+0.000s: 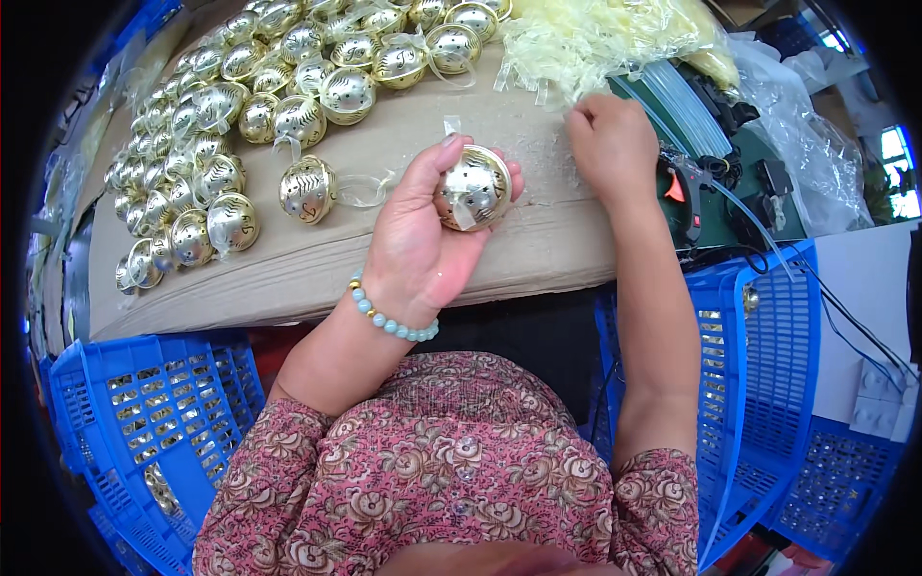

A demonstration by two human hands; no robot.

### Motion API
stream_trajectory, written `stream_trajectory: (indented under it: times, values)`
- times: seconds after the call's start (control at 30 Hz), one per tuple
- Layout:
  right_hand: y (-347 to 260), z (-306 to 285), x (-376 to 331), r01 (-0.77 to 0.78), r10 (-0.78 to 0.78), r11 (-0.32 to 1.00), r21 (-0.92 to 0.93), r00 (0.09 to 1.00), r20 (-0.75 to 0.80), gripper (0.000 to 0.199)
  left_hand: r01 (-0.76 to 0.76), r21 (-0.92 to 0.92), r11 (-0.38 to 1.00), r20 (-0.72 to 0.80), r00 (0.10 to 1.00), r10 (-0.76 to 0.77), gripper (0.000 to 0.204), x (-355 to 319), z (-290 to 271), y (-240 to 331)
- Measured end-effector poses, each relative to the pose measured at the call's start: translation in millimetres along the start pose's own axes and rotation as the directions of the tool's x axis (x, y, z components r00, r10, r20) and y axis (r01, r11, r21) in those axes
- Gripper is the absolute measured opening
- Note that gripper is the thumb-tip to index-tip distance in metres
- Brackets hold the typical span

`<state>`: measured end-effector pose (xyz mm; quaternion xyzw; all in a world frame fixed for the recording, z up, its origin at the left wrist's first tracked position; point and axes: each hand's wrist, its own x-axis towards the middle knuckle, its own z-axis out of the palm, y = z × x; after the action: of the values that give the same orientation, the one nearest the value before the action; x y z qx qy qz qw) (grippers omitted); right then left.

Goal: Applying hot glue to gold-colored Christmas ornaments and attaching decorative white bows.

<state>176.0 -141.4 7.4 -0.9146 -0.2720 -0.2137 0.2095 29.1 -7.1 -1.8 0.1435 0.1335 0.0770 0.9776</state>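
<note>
My left hand (423,221) is wrapped round a shiny gold ball ornament (473,188) with dark patterned marks and a raised rim. A short translucent strip (452,125) sticks up just above the ball, by my thumb. At the lower edge of a heap of pale yellow ribbon loops (576,48), my right hand (615,144) is closed with its fingers curled in. Whatever its fingertips grip, if anything, is hidden. To the left of the held ball, one more ornament (307,189) lies on the cardboard-covered table (432,269), its sheer ribbon trailing toward my left wrist.
Many gold ball ornaments (216,106) crowd the table's left and far side. Translucent sticks (687,106) and a glue gun with a red trigger (678,187) lie at the right, with cables. Blue crates (168,413) (778,336) stand below on both sides.
</note>
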Motion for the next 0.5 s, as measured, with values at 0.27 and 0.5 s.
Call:
stream_trajectory:
  times: [0.27, 0.5]
  values:
    - [3.8, -34.2, -65.4, 0.065, -0.077, 0.961, 0.268, 0.996, 0.034, 0.006, 0.134, 0.089, 0.987, -0.011, 0.991, -0.133, 0.020, -10.8, 5.6, -0.4]
    - [4.6, -49.2, -82.3, 0.085, -0.054, 0.831, 0.550, 0.996, -0.073, 0.004, 0.218, 0.190, 0.957, 0.110, 0.964, -0.241, 0.021, -14.3, 12.5, -5.3]
